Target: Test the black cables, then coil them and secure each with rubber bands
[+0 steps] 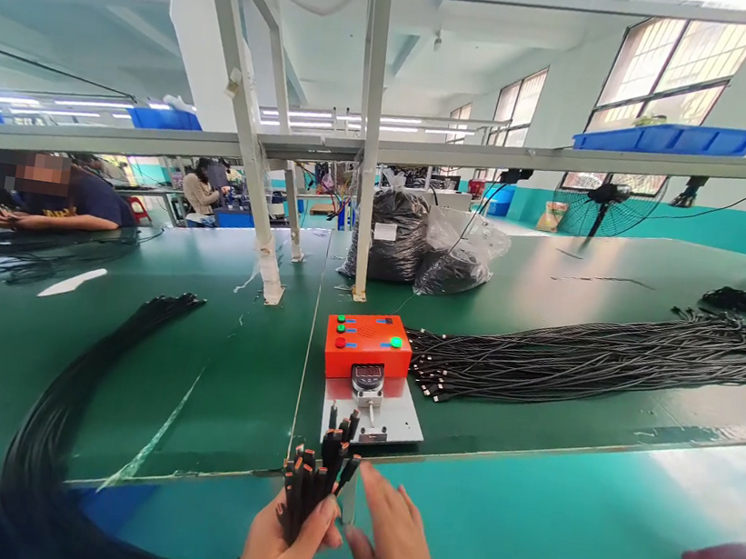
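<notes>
My left hand (277, 553) is closed around a bundle of black cable connectors (311, 484), whose plug ends point upward and show orange tips. Beside the bundle, on its right, my right hand (399, 544) has its fingers stretched out and the thumb apart, with nothing visible between them. Just beyond both hands is an orange box (363, 356) with green and red buttons. In front of the box a round digital gauge (368, 377) sits over a silver metal plate (406, 421). Black cables (48, 420) curve from the table on the left down below its front edge.
Many black cables (541, 357) lie across the green table (248, 391) on the right. Bags of black material (396, 237) stand behind the box, near a white post (371, 133). A person (82, 195) leans on the table at far left. A blue tray (673, 138) rests overhead.
</notes>
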